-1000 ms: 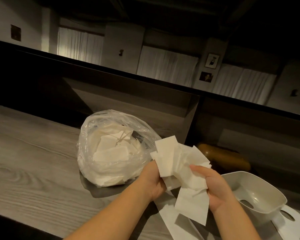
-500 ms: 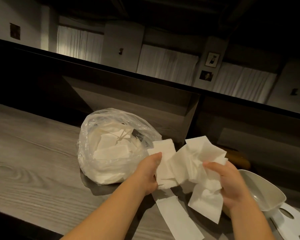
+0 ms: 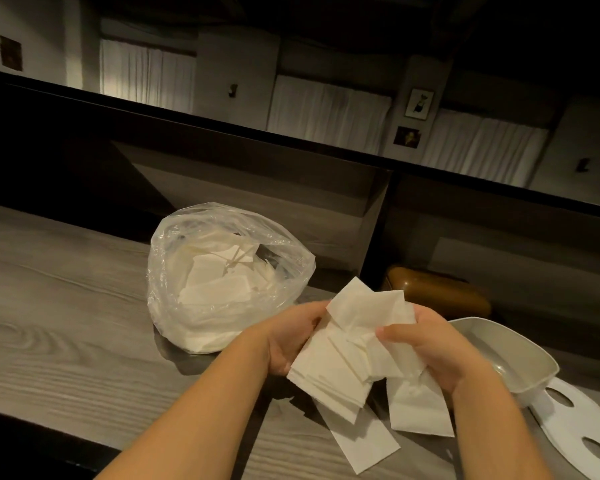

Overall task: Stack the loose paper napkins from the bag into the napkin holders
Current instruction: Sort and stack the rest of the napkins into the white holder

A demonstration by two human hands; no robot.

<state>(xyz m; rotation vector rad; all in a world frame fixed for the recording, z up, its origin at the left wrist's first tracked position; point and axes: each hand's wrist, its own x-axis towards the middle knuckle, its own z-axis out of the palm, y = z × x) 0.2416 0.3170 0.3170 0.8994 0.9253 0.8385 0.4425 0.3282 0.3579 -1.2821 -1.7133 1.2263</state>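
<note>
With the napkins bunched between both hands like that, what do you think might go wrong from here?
1. The napkins sit uneven and fanned between the left hand and right hand; some may slip out onto the table.
2. The bunch is misaligned and creased, so it might not drop neatly into the white holder.
3. One napkin strip already lies on the table and may get left behind.

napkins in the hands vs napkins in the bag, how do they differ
The napkins in the hands are held above the table, gripped by the left hand and right hand, fanned unevenly. The napkins in the bag lie jumbled inside the clear plastic bag, untouched. Both are white paper.
</note>
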